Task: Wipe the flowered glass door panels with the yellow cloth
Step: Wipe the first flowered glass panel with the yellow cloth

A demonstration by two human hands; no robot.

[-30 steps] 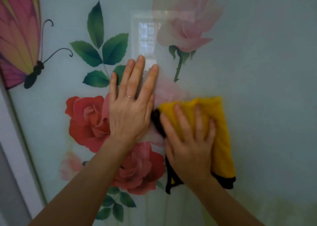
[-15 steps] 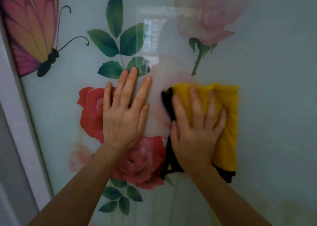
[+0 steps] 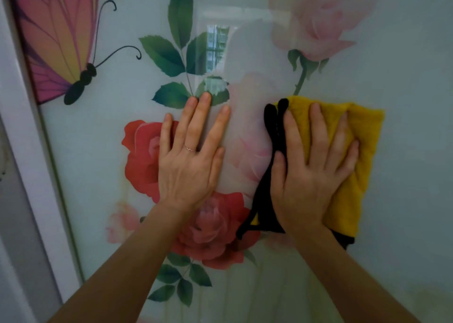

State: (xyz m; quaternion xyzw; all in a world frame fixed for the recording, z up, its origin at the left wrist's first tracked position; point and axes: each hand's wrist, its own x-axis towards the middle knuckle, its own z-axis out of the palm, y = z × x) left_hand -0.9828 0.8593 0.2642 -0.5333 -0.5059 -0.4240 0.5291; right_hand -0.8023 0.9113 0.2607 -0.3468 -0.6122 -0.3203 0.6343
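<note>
The glass door panel (image 3: pixel 404 77) fills the view, pale green with printed red roses, pink roses, green leaves and a butterfly. My left hand (image 3: pixel 191 161) lies flat on the glass over the red rose, fingers spread, a ring on one finger, holding nothing. My right hand (image 3: pixel 311 173) presses the folded yellow cloth (image 3: pixel 362 156) flat against the glass to the right of the pink rose. The cloth has a black edge showing at its left and bottom. My palm covers the cloth's middle.
A white door frame (image 3: pixel 31 151) runs down the left side of the panel, slanting. A bright window reflection (image 3: pixel 215 48) sits on the glass above my left hand. Plain glass stretches to the right and below the cloth.
The whole view has shifted right, so the butterfly and frame show more. My right hand and the cloth have slid a little up the glass; my left hand stays flat over the red rose.
</note>
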